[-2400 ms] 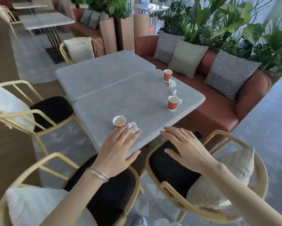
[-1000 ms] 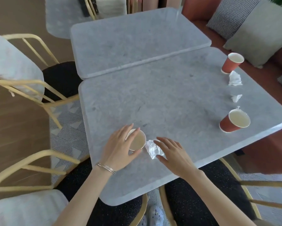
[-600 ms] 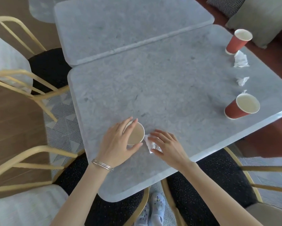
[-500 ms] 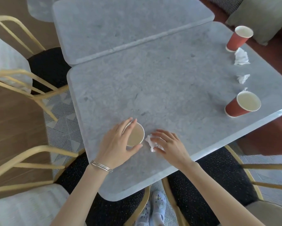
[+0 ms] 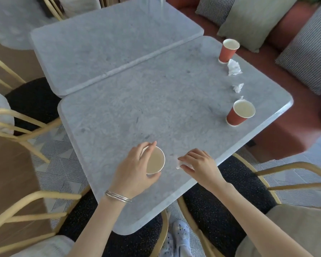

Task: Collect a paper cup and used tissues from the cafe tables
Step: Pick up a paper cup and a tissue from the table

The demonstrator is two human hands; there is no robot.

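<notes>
My left hand wraps around a red paper cup that stands near the front edge of the grey marble table. Just right of the cup, my right hand pinches a crumpled white tissue, mostly hidden under the fingers. Two more red cups stand along the table's right side, one near and one far. Between them lie a larger crumpled tissue and a smaller one.
A second marble table butts against the far side. Yellow-framed chairs with black seats stand at the left and in front. A red sofa with cushions runs along the right.
My left hand closed around the near cup and my right hand gathered the tissue beside it into its fingers. My head moved closer over the table, then tilted up slightly.
</notes>
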